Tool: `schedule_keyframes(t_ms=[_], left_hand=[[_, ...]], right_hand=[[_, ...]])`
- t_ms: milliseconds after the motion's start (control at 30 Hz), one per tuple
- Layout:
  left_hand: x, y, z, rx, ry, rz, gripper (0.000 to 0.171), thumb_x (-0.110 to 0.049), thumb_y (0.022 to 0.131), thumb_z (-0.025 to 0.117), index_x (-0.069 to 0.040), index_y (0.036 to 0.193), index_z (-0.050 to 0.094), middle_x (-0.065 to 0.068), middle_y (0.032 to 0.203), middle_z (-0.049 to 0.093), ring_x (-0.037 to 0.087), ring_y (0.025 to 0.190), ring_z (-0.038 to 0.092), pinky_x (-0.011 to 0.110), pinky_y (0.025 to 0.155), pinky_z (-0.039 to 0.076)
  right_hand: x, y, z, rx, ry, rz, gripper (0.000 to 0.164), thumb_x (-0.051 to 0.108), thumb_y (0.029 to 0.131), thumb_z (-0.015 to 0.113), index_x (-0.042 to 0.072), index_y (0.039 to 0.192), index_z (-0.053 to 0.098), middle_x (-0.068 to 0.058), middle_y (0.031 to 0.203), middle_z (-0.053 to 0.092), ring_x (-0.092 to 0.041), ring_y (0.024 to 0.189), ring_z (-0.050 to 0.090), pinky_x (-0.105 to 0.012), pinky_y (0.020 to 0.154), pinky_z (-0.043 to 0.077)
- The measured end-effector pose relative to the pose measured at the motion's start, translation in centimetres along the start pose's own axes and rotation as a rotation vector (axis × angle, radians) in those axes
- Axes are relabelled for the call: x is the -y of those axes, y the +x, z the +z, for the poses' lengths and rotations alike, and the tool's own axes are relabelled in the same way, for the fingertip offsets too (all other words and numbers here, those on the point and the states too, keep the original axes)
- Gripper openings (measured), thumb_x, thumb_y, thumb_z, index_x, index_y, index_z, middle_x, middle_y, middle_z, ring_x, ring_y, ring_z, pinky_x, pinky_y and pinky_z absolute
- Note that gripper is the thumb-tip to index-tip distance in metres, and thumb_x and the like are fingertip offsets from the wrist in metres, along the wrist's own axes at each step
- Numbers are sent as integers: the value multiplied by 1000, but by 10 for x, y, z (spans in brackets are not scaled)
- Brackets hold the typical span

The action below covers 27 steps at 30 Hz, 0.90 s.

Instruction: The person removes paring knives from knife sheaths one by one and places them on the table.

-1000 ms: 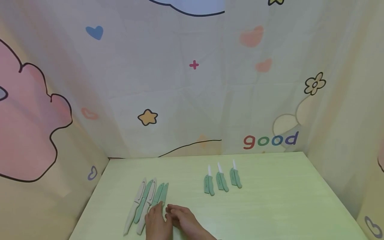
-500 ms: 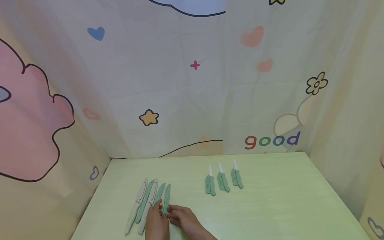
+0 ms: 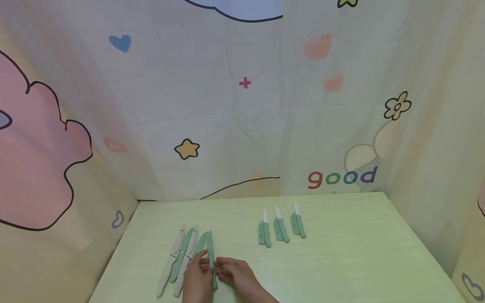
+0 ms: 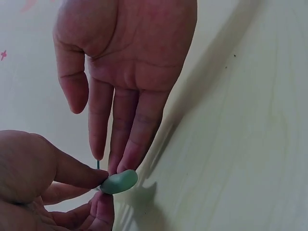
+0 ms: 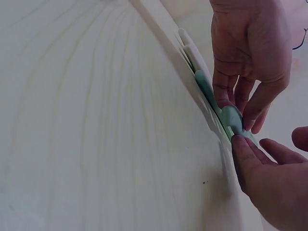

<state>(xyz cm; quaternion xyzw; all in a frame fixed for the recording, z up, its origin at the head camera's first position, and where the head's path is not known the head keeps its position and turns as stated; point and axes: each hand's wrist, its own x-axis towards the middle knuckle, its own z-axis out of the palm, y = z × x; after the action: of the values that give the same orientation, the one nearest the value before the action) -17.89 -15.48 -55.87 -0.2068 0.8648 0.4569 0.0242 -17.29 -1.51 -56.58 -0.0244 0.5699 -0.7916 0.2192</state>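
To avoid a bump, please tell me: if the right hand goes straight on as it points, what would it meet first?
Most likely the green knife pinched by the left hand; whether the right hand touches it now is unclear.

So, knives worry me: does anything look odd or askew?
Nothing looks spilled or damaged. The three small green knives at the back right show bare white blades, while the long knives on the left look sheathed. The green knife in the left hand sits askew from that slanted row.
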Motion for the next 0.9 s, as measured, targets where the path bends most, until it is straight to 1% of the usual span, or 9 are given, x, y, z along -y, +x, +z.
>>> schedule_keyframes(t_ms=[167, 267, 300, 400, 433, 567, 733, 900], left_hand=[[-2, -2, 1, 7, -18, 75, 63, 4, 82, 67, -4, 141, 44, 14, 110, 61, 21, 90, 60, 41, 75, 56], [-4, -3, 2, 5, -38, 92, 66, 3, 82, 67, -3, 143, 42, 15, 110, 62, 21, 89, 61, 39, 73, 57], [-6, -3, 3, 9, -47, 86, 66, 3, 82, 68, -2, 142, 42, 15, 110, 61, 20, 89, 62, 38, 72, 58], [-7, -6, 5, 7, -72, 108, 62, 3, 82, 68, 0, 140, 45, 15, 109, 62, 20, 87, 63, 36, 70, 59], [-8, -6, 6, 16, -83, 107, 61, 2, 82, 68, 1, 139, 46, 14, 109, 62, 20, 87, 63, 35, 69, 59], [-9, -11, 8, 49, -138, 139, 54, 0, 83, 67, 5, 134, 50, 16, 107, 62, 20, 83, 64, 34, 63, 60], [-12, -15, 10, 102, -206, 139, 52, 1, 84, 67, 5, 133, 50, 17, 105, 62, 18, 77, 65, 32, 55, 59], [-15, -17, 14, 137, -240, 98, 54, 0, 84, 67, 1, 135, 50, 17, 103, 62, 17, 69, 63, 32, 51, 58]], right_hand=[[4, -4, -4, 13, 23, -43, 36, 4, 98, 42, -14, 128, 52, -27, 126, 57, -29, 108, 58, -39, 97, 51], [6, -6, -7, 15, 30, -64, 36, 4, 98, 42, -14, 128, 52, -27, 126, 58, -29, 108, 58, -39, 97, 51], [6, -6, -8, 17, 31, -70, 36, 4, 98, 42, -14, 128, 52, -27, 126, 58, -30, 108, 58, -39, 97, 51], [7, -7, -12, 11, 37, -79, 37, 4, 97, 43, -14, 128, 52, -26, 125, 59, -29, 106, 59, -39, 96, 51], [8, -7, -13, 9, 39, -84, 37, 4, 97, 44, -14, 128, 52, -26, 125, 59, -29, 106, 59, -39, 96, 52], [10, -11, -17, 8, 37, -106, 37, 3, 96, 45, -13, 128, 52, -26, 126, 58, -29, 107, 58, -39, 95, 52], [14, -16, -22, 7, 40, -109, 37, 3, 97, 44, -13, 129, 51, -27, 127, 57, -29, 109, 57, -39, 97, 51], [14, -17, -28, -2, 38, -107, 37, 2, 97, 43, -13, 129, 51, -27, 127, 57, -29, 108, 58, -38, 96, 52]])
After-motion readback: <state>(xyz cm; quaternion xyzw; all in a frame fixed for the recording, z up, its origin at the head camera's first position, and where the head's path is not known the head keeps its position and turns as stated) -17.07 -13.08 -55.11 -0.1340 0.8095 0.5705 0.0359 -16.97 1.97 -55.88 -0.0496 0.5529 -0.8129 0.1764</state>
